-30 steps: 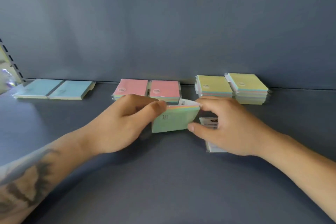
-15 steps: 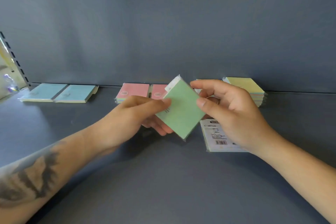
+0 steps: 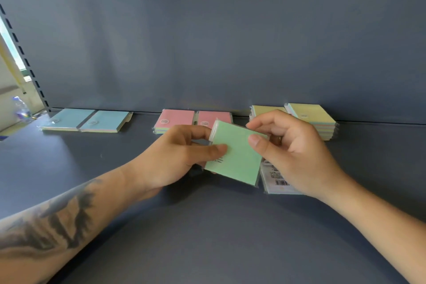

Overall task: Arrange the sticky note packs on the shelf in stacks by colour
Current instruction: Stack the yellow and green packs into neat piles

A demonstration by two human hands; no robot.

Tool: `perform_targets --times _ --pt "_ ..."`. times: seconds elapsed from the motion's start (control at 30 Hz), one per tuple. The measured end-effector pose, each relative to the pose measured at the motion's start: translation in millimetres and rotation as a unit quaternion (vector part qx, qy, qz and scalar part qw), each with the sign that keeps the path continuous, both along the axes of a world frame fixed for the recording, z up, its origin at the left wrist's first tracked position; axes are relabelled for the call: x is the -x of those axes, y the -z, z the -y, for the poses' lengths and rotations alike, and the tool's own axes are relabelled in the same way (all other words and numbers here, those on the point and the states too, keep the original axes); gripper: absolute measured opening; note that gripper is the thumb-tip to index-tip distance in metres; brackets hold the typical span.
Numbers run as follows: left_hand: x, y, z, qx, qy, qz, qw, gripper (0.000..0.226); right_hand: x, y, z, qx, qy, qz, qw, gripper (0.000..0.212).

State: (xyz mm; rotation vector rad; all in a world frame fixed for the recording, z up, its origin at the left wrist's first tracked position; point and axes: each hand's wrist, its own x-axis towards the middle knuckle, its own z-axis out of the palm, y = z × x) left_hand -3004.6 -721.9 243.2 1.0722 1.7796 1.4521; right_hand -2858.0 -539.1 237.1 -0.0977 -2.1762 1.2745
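Note:
Both hands hold a green sticky note pack tilted above the grey shelf, green face toward me. My left hand pinches its left edge with thumb on top. My right hand pinches its right edge between thumb and fingers. Under my right hand another pack lies face down, its white barcode label showing. Along the back wall lie two blue packs, two pink packs and two yellow stacks.
The shelf's grey back wall rises right behind the packs. A slotted upright stands at the left end, with a plastic bottle beyond it. Bare shelf surface lies in front of my arms.
The green pack was lifted off the face-down pack and turned from edge-on to face toward me. Since half a second ago both hands have shifted their grip a little along its edges.

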Motion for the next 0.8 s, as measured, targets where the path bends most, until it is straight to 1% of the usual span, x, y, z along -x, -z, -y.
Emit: perform_targets --times 0.03,0.07,0.13,0.17,0.2,0.27,0.33,0.4,0.47,0.53,0.57,0.63,0.67,0.7,0.8 --pt "-1 0 -1 -0.003 -0.004 0.005 1.0 0.021 -2 0 0 -0.039 0.008 0.015 0.999 0.027" --pt "-2 -1 -2 -0.006 -0.01 0.01 1.0 0.019 -4 0 0 -0.103 0.022 0.03 0.994 0.039" --pt "-2 -1 -3 -0.007 -0.018 0.009 1.0 0.019 -9 0 1 -0.234 0.038 0.059 0.97 0.062" --pt "-2 -1 -2 -0.008 -0.02 0.01 1.0 0.019 -10 -1 3 -0.269 0.038 0.067 0.96 0.07" --pt "-1 0 -1 -0.009 -0.021 0.014 1.0 0.02 -9 -1 4 -0.291 0.039 0.068 0.954 0.073" --pt "-1 1 0 -0.007 -0.019 0.017 1.0 0.022 -8 -1 5 -0.322 0.046 0.05 0.944 0.07" --pt "-2 1 0 0.0 -0.018 -0.008 1.0 0.027 -8 -2 5 -0.341 0.046 0.034 0.938 0.066" --pt "-6 0 0 0.018 -0.02 -0.065 0.998 0.035 -11 -4 3 -0.364 0.044 0.031 0.93 0.065" --pt "-13 -1 -1 0.041 -0.007 -0.146 0.988 0.04 -19 -9 0 -0.389 0.048 0.044 0.919 0.063" --pt "-25 -2 -3 0.07 0.002 -0.236 0.969 0.049 -34 -14 -8 -0.391 0.056 0.065 0.917 0.061" --pt "-32 -4 -4 0.091 -0.006 -0.295 0.951 0.059 -44 -16 -14 -0.383 0.058 0.074 0.919 0.061" --pt "-47 -7 -9 0.132 -0.034 -0.42 0.897 0.081 -67 -19 -31 -0.366 0.061 0.091 0.924 0.06" --pt "-56 -9 -14 0.146 -0.042 -0.468 0.871 0.086 -80 -20 -41 -0.362 0.062 0.099 0.925 0.059" --pt "-65 -11 -22 0.156 -0.041 -0.497 0.853 0.089 -93 -20 -53 -0.358 0.063 0.109 0.925 0.058" --pt "-100 -14 -56 0.161 -0.04 -0.532 0.83 0.087 -131 -22 -94 -0.327 0.077 0.142 0.931 0.056"
